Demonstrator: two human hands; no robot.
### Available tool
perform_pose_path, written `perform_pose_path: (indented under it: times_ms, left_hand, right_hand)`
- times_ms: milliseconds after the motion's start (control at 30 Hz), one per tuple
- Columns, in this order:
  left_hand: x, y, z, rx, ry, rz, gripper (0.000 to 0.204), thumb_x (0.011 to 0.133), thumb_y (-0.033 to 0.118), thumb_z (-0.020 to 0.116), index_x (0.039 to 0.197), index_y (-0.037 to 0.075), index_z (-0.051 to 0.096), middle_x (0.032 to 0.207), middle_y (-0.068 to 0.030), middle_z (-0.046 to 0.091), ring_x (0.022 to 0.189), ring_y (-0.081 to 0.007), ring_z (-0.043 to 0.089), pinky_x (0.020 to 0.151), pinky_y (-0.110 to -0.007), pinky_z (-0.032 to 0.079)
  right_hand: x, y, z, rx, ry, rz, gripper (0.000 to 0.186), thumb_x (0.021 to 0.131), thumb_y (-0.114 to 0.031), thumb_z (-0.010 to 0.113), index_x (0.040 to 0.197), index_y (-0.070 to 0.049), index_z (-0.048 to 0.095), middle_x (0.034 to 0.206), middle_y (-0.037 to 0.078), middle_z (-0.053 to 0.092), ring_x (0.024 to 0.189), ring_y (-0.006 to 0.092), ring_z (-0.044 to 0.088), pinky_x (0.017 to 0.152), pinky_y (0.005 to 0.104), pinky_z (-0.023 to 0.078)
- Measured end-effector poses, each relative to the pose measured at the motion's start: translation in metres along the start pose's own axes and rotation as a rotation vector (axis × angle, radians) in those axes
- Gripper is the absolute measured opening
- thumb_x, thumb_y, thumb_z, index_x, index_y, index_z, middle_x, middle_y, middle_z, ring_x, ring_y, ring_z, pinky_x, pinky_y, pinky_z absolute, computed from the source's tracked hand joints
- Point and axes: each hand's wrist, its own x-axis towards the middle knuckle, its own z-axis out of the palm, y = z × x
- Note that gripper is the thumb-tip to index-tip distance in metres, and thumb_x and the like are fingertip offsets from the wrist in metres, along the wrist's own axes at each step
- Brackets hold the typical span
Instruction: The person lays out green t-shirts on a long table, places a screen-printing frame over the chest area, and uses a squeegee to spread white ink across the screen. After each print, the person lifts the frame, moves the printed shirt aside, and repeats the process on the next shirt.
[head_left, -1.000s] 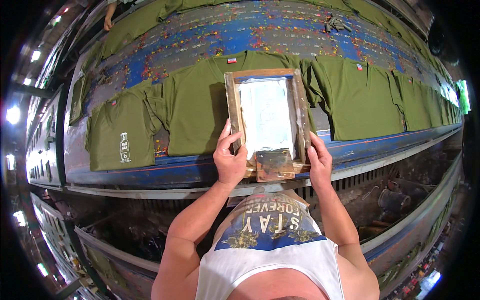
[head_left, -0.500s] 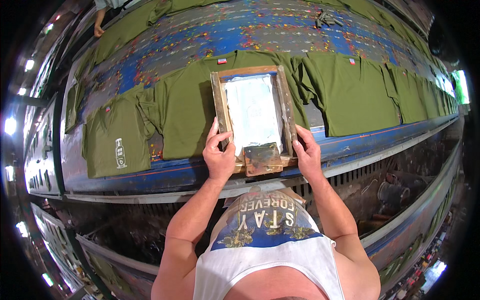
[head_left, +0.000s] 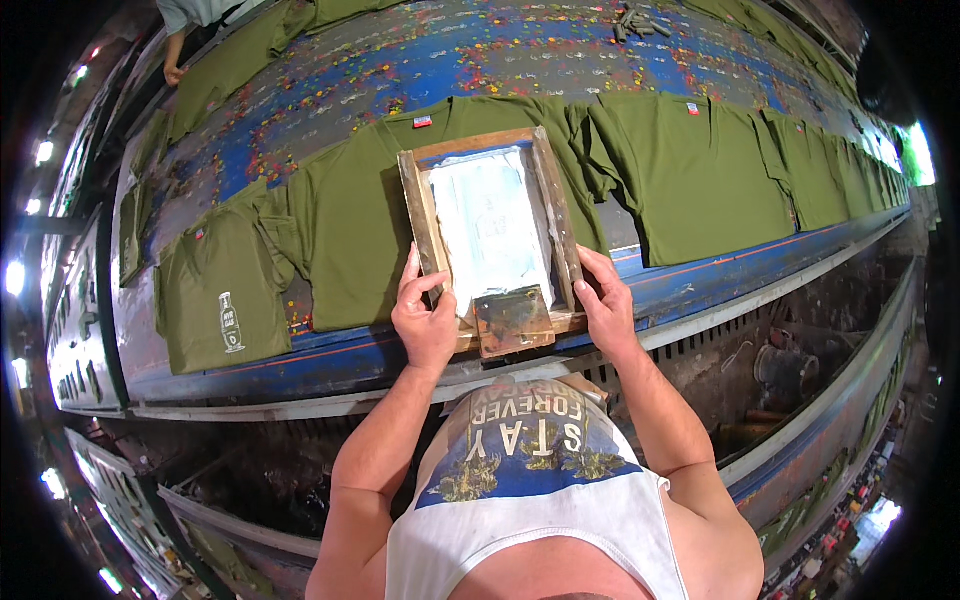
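A wooden screen-printing frame [head_left: 548,210] lies over the green T-shirt [head_left: 350,230] in front of me, slightly tilted. White ink covers much of its mesh [head_left: 492,215], where a faint design shows through. Against the frame's near end leans a squeegee [head_left: 513,322] with a stained, brownish flat face. My left hand [head_left: 426,318] grips the left side rail near its lower corner, thumb and fingers bent around it. On the opposite rail my right hand [head_left: 606,303] holds the frame the same way. The shirt area beneath the frame is hidden.
Left of the frame lies a green shirt [head_left: 195,300] with a white bottle print. More green shirts [head_left: 690,190] line the long, paint-spotted table [head_left: 400,55] to the right. Dark cylindrical pieces [head_left: 640,24] sit at the far side. Another person's hand [head_left: 174,75] is at far left.
The whole view has shifted a little, so the scene sits farther left in the picture. Both hands keep their hold, and the frame stays in place on the shirt.
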Motion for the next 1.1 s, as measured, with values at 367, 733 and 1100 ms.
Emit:
perform_pose_path:
  times_ms: [367,733,1100]
  left_hand:
    - [0.000,-0.004,0.000,-0.021,0.001,0.011,0.020,0.093,-0.017,0.071,0.106,-0.002,0.077,0.175,-0.0346,0.047,0.164,-0.0370,0.048,0.131,-0.043,0.041]
    - [0.002,-0.006,-0.003,0.070,-0.016,0.014,0.019,0.093,-0.013,0.075,0.107,0.000,0.077,0.173,-0.0336,0.050,0.162,-0.0354,0.051,0.130,-0.043,0.041]
    - [0.012,0.013,-0.001,-0.089,0.045,-0.205,0.045,0.107,-0.008,0.066,0.153,-0.009,0.061,0.159,-0.0250,0.064,0.141,-0.0255,0.068,0.120,-0.038,0.054]
  right_hand:
    - [0.000,0.000,0.000,-0.037,0.018,0.007,0.049,0.106,-0.003,0.066,0.155,0.000,0.066,0.157,0.019,0.067,0.148,0.0314,0.061,0.127,0.0429,0.045]
    - [-0.004,-0.043,0.002,-0.358,0.018,-0.209,0.046,0.099,-0.003,0.078,0.145,-0.001,0.072,0.147,0.020,0.071,0.139,0.0381,0.067,0.118,0.0460,0.054]
    - [0.013,-0.102,0.032,-0.692,-0.454,-0.577,0.045,0.084,-0.002,0.074,0.130,-0.001,0.077,0.128,0.014,0.075,0.125,0.0373,0.070,0.106,0.0514,0.058]
